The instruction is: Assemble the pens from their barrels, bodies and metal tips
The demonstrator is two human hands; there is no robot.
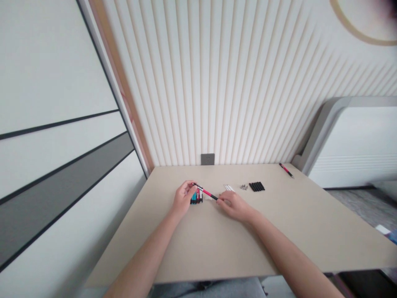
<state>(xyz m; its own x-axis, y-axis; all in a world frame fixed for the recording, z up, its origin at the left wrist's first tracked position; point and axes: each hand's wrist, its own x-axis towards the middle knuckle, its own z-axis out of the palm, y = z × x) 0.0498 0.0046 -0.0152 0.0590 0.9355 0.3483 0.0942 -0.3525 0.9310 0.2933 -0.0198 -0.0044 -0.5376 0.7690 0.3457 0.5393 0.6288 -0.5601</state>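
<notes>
The person sits at a pale beige bench (173, 248) and holds a red and black pen (205, 192) between both hands, near the middle of the bench and a little toward its far edge. The pen is slightly tilted, with its upper end at the left hand (184, 198) and its lower black end at the right hand (235, 206). The left fingers (189, 188) are curled and close together around the upper end of the pen, and the right fingers (221, 199) pinch the black end. Just under the left hand stands a tight group of coloured pen barrels (196, 198) in blue, red, black and white. Some small white pieces (208, 198) lie between the hands, but their exact kind is too small to tell. Further toward the far edge are a few white sticks (228, 188), then a small heap of metal parts (243, 187), then a neat row of black tubes (257, 186). A second red and black pen (285, 169) lies near the far right corner of the bench. Above the far edge, a wall socket (207, 159) sits on a ribbed wall panel (217, 82).
</notes>
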